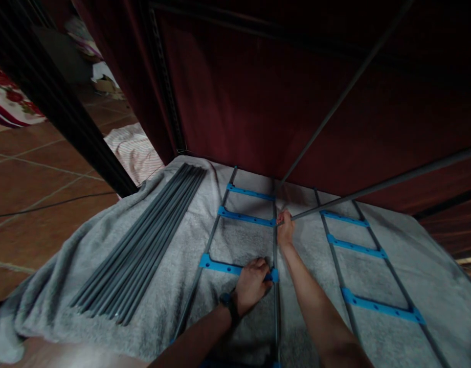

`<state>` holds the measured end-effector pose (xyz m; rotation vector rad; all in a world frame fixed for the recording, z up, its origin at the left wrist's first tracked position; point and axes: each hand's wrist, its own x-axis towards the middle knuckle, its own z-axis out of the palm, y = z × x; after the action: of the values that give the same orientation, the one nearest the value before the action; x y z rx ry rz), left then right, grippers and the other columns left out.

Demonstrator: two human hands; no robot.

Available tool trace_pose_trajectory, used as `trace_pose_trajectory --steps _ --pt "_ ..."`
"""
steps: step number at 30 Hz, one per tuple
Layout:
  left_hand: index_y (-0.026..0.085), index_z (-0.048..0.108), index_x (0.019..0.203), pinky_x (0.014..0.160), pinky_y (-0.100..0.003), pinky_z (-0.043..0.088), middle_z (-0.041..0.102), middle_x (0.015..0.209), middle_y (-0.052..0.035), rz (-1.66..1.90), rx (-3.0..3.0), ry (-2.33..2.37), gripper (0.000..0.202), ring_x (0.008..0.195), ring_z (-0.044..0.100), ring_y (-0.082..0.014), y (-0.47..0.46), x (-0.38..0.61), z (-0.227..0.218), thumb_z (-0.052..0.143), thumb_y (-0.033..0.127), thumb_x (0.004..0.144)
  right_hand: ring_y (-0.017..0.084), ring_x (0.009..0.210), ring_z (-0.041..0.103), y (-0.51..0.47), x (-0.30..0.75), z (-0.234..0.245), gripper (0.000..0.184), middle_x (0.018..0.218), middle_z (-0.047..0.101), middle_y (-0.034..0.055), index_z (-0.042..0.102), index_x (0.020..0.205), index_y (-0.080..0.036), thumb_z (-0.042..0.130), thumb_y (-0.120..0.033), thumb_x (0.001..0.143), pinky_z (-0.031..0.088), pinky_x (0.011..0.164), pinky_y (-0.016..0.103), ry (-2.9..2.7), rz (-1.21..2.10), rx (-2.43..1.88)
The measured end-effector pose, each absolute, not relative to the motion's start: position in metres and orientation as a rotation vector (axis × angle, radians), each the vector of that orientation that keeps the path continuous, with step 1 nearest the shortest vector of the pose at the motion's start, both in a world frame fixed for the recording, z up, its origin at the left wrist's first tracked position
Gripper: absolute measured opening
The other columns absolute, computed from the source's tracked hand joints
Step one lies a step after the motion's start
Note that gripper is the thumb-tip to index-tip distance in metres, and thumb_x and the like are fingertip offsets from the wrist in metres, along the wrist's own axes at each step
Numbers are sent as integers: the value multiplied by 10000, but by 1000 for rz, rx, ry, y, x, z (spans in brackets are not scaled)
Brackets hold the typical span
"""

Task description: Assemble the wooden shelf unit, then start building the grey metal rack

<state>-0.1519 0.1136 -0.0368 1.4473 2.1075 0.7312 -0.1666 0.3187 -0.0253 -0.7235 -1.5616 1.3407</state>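
On the grey blanket [172, 286] | your left hand [254, 282] grips the near blue crossbar [220, 266] by its right end | your right hand [285, 229], at its one o'clock, clasps a slanting rod [373, 187] | best: brace crossbar, steady rod

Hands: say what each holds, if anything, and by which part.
The right hand holds a gray rod near its lower end. The left hand lies on a blue crosspiece near one end; whether it grips is unclear.

The left hand's fingers [260, 263] hid part of a blue rung [222, 266]; the right edge cut off a slanting grey rod [392, 179].
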Motion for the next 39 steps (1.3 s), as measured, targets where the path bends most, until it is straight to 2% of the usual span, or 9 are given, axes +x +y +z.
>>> trace_pose_trajectory --steps 6,13,17,21,33,39 --pt "200 600 976 957 -343 442 613 1107 -50 726 1462 2086 189 1092 558 -233 113 -152 -36 679 307 841 128 568 399 326 -180 -30 391 577 373 -44 356 584 -249 394 -477 900 336 554 260 -1588 1288 -758" --pt "203 592 972 964 -362 441 597 1105 -56 746 1472 2073 171 1095 540 -242 113 -151 -41 652 310 853 135 594 400 324 -182 -37 297 577 380 -42 405 569 -241 442 -362 838 319 562 265 -1702 1252 -766" --pt "199 584 978 970 -364 441 595 1120 -62 745 1472 2073 176 1111 533 -248 113 -151 -41 657 287 844 138 603 388 323 -183 -35 283 561 366 -42 379 534 -243 453 -306 799 305 567 273 -1774 1244 -751" --pt "201 576 970 965 -355 447 597 1121 -59 766 1482 2061 152 1107 536 -240 112 -150 -40 646 248 844 138 579 366 323 -185 -34 293 558 345 -42 342 530 -250 436 -308 801 293 548 279 -1802 1264 -729" --pt "200 586 1012 998 -417 461 601 1179 -74 787 1423 2107 166 1148 542 -276 111 -143 -40 631 201 852 117 504 328 327 -197 -46 315 532 329 -43 327 497 -243 446 -315 780 237 476 271 -1723 1352 -719" --pt "202 590 987 989 -420 467 608 1164 -72 774 1365 2068 129 1144 550 -277 112 -143 -38 618 203 860 121 513 367 330 -196 -50 301 515 365 -37 361 480 -237 474 -318 746 247 486 269 -1746 1413 -697"
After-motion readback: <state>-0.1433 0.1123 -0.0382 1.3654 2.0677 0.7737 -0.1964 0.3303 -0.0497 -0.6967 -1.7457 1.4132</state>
